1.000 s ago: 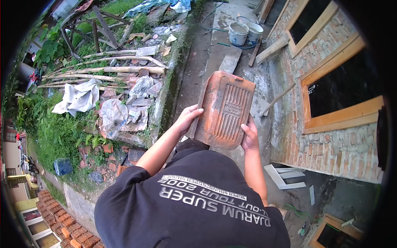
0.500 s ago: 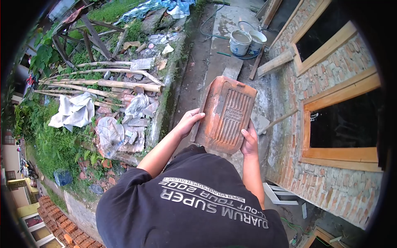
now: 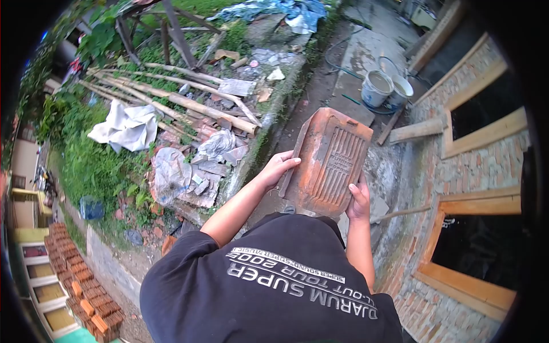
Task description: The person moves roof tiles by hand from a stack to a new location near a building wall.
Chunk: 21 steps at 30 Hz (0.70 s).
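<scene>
Clay roof tiles (image 3: pixel 329 160), reddish-orange with raised ribs and stamped lettering, are held out in front of my chest; a second edge shows along the left side, so it looks like more than one stacked together. My left hand (image 3: pixel 279 170) grips the left edge, thumb on top and fingers beneath. On the lower right edge, my right hand (image 3: pixel 358 199) is closed with its thumb against the side. The fingers under the tiles are hidden. The ribbed face is turned up towards me.
Two water-filled buckets (image 3: pixel 377 88) stand on the path ahead, with a hose beside them. A brick wall with wooden window frames (image 3: pixel 477 197) runs along the right. Bamboo poles (image 3: pixel 189 103) and rubble lie left. Stacked tiles (image 3: pixel 86 286) sit at lower left.
My view has turned, so the surroundings shift right and tilt. Both hands keep their hold on the roof tiles, which appear slightly further right.
</scene>
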{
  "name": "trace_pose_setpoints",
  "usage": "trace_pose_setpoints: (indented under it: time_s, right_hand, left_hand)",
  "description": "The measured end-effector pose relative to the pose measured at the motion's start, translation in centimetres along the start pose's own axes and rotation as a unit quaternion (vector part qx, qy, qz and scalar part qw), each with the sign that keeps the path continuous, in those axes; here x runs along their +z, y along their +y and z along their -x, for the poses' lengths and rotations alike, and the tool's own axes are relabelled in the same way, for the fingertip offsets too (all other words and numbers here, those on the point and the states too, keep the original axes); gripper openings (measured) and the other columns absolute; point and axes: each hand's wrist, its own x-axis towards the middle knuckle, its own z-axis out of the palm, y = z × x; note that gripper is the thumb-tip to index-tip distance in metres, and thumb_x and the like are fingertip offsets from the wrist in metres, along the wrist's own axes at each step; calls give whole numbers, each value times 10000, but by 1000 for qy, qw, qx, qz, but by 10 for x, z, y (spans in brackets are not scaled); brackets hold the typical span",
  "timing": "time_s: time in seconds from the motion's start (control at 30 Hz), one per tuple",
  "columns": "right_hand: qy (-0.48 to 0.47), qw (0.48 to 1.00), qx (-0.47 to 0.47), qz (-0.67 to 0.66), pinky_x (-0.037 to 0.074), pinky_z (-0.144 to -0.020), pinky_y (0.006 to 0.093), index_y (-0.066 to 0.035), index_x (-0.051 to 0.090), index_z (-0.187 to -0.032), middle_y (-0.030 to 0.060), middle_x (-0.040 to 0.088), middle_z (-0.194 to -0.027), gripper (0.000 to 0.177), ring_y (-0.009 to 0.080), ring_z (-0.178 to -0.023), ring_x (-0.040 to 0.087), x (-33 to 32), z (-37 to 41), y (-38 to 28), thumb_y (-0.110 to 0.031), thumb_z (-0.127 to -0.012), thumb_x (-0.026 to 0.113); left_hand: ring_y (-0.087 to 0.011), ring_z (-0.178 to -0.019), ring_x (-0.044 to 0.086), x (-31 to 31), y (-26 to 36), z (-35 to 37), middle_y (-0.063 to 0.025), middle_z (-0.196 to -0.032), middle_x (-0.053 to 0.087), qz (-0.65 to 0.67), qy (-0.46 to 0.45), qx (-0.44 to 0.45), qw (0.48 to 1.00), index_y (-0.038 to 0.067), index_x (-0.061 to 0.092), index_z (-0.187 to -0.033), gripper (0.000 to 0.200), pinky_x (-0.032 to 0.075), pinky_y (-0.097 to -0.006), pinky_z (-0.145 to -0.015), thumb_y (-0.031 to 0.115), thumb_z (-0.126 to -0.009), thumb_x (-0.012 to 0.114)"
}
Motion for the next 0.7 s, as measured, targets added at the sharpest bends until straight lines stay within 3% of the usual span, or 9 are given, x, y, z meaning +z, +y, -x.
trace_pose_setpoints:
  time_s: [0.23,0.3,0.43,0.5,0.57,0.7]
  right_hand:
    - [-39,999,27,5,330,-1189,412,75,267,-1548,184,453,-1497,965,297,-1382,464,19,-55,0,-214,-773,766]
    - [-39,999,30,8,329,-1190,411,77,268,-1547,185,453,-1498,966,296,-1384,462,18,-73,0,-214,-773,766]
    - [-55,998,28,12,359,-1177,410,68,278,-1541,192,476,-1480,937,297,-1364,494,12,-112,1,-214,-786,756]
    - [-63,997,41,-5,356,-1178,408,68,280,-1542,190,474,-1485,936,294,-1368,490,1,-124,-3,-211,-786,755]
    - [-61,997,38,-1,331,-1192,400,62,270,-1553,176,462,-1504,949,286,-1392,464,-6,-163,-6,-201,-783,759]
    - [-60,997,45,-6,304,-1193,382,61,249,-1565,172,443,-1523,966,273,-1410,433,-12,-217,-20,-187,-783,758]
  left_hand:
    - [-142,-1070,652,-24,20,-11,-84,-1217,680,17,45,4,999,-15,588,-1329,462,515,-320,-960,292,-986,637]
    - [-86,-998,618,-28,23,-24,-27,-1137,679,23,58,20,998,-5,637,-1263,407,502,-281,-903,302,-996,639]
    - [-86,-971,619,-33,33,-48,-15,-1108,684,-6,90,26,996,11,642,-1253,408,497,-278,-881,320,-987,642]
    - [-109,-1020,638,-44,29,-64,-44,-1160,693,-39,71,-17,997,-6,622,-1297,439,497,-288,-929,300,-983,641]
    - [-129,-1055,648,-42,41,-96,-70,-1202,692,35,84,8,996,-19,597,-1345,476,499,-295,-953,285,-981,637]
    - [-146,-1045,661,-49,66,-146,-82,-1225,684,38,78,-10,996,-22,570,-1374,485,520,-311,-930,260,-981,621]
